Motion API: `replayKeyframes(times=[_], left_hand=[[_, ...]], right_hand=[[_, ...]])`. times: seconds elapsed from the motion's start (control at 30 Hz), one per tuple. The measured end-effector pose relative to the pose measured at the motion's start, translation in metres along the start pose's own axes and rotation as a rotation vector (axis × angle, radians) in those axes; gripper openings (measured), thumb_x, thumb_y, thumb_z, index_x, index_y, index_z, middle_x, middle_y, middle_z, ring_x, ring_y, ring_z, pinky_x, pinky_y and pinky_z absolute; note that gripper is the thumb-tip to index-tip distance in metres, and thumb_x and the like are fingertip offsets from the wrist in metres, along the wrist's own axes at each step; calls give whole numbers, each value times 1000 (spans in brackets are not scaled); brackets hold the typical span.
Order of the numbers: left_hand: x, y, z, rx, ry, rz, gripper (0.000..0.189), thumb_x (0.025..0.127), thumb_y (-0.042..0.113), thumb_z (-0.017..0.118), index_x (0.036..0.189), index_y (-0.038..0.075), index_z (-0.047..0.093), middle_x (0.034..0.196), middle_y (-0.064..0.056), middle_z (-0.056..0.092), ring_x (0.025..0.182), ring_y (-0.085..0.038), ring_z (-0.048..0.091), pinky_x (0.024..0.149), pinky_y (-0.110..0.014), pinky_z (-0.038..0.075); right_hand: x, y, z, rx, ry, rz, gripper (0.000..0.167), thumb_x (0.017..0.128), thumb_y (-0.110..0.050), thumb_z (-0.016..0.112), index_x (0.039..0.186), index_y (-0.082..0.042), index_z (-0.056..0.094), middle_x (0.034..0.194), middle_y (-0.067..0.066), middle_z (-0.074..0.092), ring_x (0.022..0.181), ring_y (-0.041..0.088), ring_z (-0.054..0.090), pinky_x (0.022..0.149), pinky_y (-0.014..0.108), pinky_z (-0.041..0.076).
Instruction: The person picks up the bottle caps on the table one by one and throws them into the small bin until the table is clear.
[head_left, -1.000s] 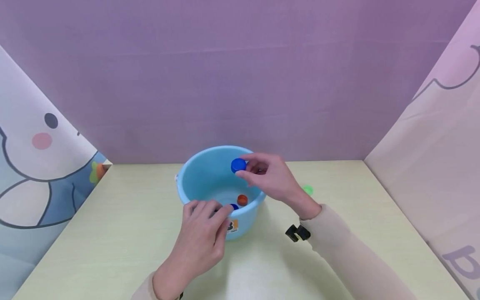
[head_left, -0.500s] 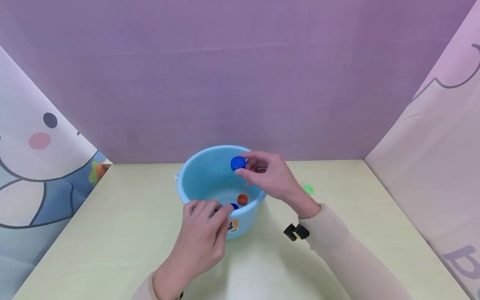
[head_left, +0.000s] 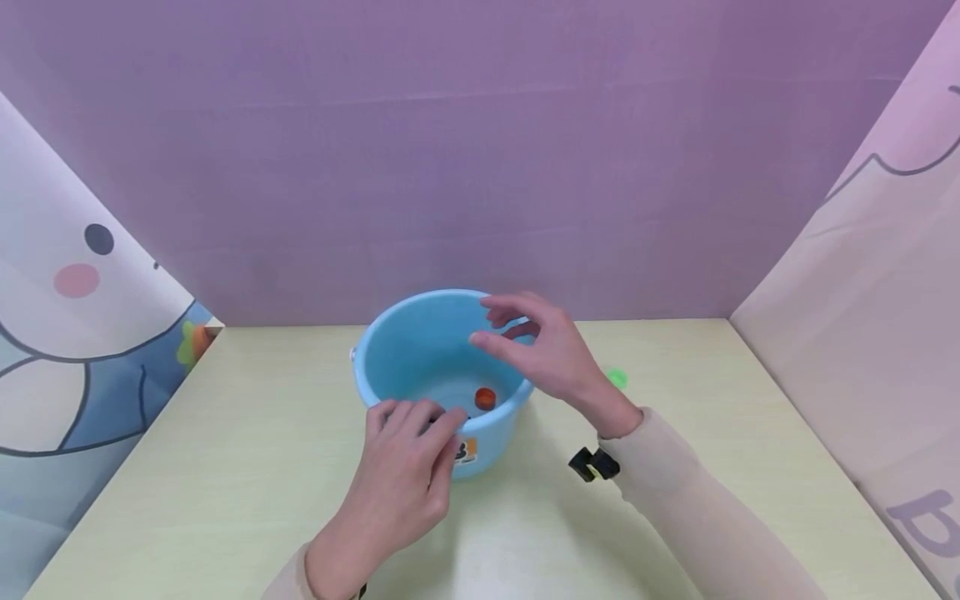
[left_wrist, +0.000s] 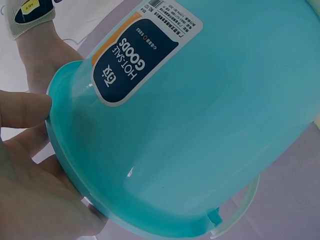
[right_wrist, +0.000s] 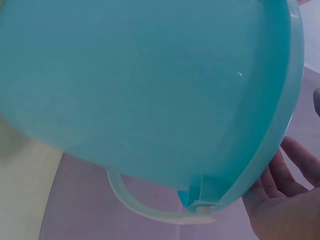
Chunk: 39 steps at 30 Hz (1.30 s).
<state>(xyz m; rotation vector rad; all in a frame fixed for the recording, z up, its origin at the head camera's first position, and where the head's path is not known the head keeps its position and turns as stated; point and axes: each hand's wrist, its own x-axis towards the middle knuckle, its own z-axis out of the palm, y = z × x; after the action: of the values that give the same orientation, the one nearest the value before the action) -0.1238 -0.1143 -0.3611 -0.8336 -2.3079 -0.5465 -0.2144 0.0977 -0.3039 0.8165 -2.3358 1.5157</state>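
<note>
A light-blue bucket (head_left: pixel 408 337) stands on the table with its opening upward. My left hand (head_left: pixel 401 479) grips the near rim, its thumb outside the wall and its fingers over the edge, as the left wrist view of the bucket (left_wrist: pixel 210 115) also shows. Above the right side of the opening is my right hand (head_left: pixel 543 350), thumb and fingers spread apart with nothing between them. An orange-red bottle cap (head_left: pixel 485 399) lies on the bucket floor. The left hand and near rim hide part of that floor, and no blue cap can be made out clearly.
A light-green round piece (head_left: pixel 617 378) lies on the pale table (head_left: pixel 247 467), right of the bucket and partly behind the right wrist. The bucket's white handle (right_wrist: pixel 150 214) hangs down outside. A purple backdrop (head_left: pixel 480 167) rises behind, with printed cloth panels at both sides.
My right hand has let go of the blue bottle cap, and its fingers have parted. Another blue cap inside the bucket has gone from clear sight. The left hand holds its place.
</note>
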Motion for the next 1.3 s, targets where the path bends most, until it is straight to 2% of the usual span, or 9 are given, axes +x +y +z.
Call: replayKeyframes(times=[0.17,0.43,0.53,0.63,0.77,0.9,1.1,1.3], left_hand=[[0,0,-1,0,-12,-7,21,90,10,68,110,14,71,95,1,61,92,-20,57,91,-48,37],[-1,1,-1,5,-23,-16,21,90,10,69,110,14,71,95,1,61,92,-20,57,91,-48,37],[-1,1,-1,4,-19,-15,21,90,10,68,110,14,71,95,1,61,92,-20,57,91,-48,37],[0,1,-1,3,-23,-20,21,90,10,69,110,14,71,95,1,61,93,-20,56,91,-48,37],[0,1,-1,0,-34,-29,21,90,11,70,111,14,71,95,1,62,93,-20,57,92,-48,37],[0,1,-1,-2,-32,-28,21,90,11,70,111,15,71,95,1,62,93,-20,57,92,-48,37],[0,1,-1,-6,-24,-24,21,90,10,70,111,14,72,95,1,62,93,-20,57,92,-48,37],[0,1,-1,-4,-14,-17,22,90,10,70,111,13,72,95,0,62,93,-21,57,91,-49,37]], right_hand=[[-2,-1,-2,-46,-12,-6,46,90,-23,78,132,-9,66,130,6,63,116,24,60,99,47,50],[-7,0,-10,-118,-6,16,50,92,-34,74,138,-16,64,142,-1,56,130,24,50,94,55,51],[-10,2,-15,-135,-21,-1,53,94,-37,69,142,-16,60,150,0,50,139,23,43,101,60,44],[-11,4,-20,-175,-51,-16,58,96,-43,64,147,-17,55,158,1,41,148,25,30,108,68,33],[-13,6,-25,-256,-112,-19,68,97,-53,56,155,-19,43,166,1,27,155,26,13,111,73,20],[-17,6,-30,-317,-169,3,73,98,-57,52,160,-22,34,169,0,17,156,26,3,113,73,14],[-23,6,-38,-438,-220,21,75,98,-58,50,162,-24,28,170,2,10,156,26,-6,119,63,-1],[-28,13,-46,-554,-249,47,79,98,-61,49,163,-26,22,171,3,1,155,31,-12,117,64,-8]])
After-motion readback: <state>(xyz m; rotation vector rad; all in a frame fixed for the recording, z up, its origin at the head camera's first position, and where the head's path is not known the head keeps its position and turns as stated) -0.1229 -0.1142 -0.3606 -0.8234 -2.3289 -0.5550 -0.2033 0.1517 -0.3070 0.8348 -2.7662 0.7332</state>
